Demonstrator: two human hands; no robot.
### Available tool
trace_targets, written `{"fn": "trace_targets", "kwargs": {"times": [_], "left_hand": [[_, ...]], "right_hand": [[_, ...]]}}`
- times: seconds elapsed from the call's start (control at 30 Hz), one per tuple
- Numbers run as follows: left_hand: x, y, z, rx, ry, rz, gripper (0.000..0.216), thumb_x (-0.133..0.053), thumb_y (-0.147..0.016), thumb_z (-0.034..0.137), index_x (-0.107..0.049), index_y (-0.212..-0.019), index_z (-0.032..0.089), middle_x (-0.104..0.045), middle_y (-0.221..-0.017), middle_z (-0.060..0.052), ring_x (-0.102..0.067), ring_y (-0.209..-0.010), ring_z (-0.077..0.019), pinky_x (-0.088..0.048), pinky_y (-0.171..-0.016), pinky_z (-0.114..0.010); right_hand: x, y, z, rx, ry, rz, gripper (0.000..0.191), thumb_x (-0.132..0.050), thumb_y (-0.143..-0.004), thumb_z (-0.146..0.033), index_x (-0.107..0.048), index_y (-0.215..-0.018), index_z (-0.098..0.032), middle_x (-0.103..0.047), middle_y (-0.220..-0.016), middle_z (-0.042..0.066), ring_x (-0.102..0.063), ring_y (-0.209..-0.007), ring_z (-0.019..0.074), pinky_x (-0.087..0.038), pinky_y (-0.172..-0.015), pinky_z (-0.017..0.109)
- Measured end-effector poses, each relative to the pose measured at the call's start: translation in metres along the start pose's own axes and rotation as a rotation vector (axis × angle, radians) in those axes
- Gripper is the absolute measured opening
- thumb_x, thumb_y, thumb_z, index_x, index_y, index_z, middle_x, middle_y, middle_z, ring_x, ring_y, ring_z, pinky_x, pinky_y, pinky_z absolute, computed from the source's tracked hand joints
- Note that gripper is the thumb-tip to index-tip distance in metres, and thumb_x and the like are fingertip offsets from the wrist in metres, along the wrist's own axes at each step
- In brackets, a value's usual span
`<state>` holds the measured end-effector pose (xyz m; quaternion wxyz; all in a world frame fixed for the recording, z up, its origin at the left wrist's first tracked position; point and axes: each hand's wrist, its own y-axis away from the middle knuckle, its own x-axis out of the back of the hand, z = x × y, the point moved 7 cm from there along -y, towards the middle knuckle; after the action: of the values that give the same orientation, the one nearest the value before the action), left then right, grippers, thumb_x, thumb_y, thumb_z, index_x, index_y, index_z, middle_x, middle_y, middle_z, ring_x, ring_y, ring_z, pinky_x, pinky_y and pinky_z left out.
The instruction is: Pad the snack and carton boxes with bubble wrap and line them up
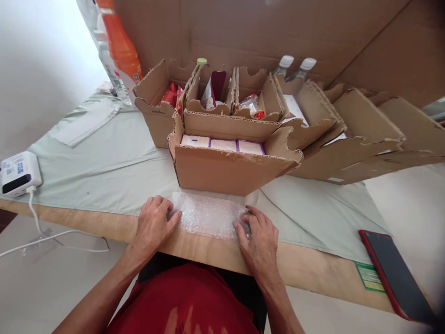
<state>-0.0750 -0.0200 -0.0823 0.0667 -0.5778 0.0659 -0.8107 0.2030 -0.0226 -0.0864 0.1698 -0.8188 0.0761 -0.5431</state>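
A flat strip of clear bubble wrap [208, 215] lies along the front edge of the table. My left hand [156, 222] is at its left end, with the thumb on top and the fingers curled round the end. At the opposite end, my right hand [257, 236] holds the wrap the same way, thumb and fingers bent over it. Just behind the strip stands a long cardboard bin [229, 171] with white packs [224, 145] edged in purple inside. What lies under my fingertips is hidden.
Behind stand several cardboard bins [210, 88] with red packets [169, 96] and other goods. An orange bottle [121, 46] rises at the back left. A white device [21, 172] with a cable sits left, a phone [396, 273] right. Tall cardboard [243, 32] closes the back.
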Motion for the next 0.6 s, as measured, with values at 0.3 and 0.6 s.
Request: {"fn": "trace_targets", "kwargs": {"times": [0.3,0.6], "left_hand": [[0.017,0.03,0.013,0.059,0.478,0.031,0.052,-0.053,-0.096,0.028,-0.045,-0.147,0.02,-0.057,-0.07,0.006,-0.055,-0.055,-0.0109,-0.049,-0.054,-0.02],[0.15,-0.003,0.065,-0.469,0.388,0.507,0.043,-0.061,-0.094,0.012,-0.066,-0.13,0.035,-0.076,-0.105,0.0,-0.072,-0.088,-0.0189,-0.061,-0.078,-0.034]], "right_hand": [[0.011,0.022,0.019,-0.341,-0.72,-0.051,0.056,-0.064,-0.095,-0.039,-0.049,-0.146,-0.021,-0.071,-0.089,0.002,-0.071,-0.074,0.016,-0.06,-0.068,0.029],[0.159,-0.043,-0.031,0.21,-0.495,0.406,0.031,-0.071,-0.09,-0.016,-0.079,-0.11,-0.039,-0.077,-0.098,0.001,-0.073,-0.08,0.0208,-0.061,-0.075,0.037]]}}
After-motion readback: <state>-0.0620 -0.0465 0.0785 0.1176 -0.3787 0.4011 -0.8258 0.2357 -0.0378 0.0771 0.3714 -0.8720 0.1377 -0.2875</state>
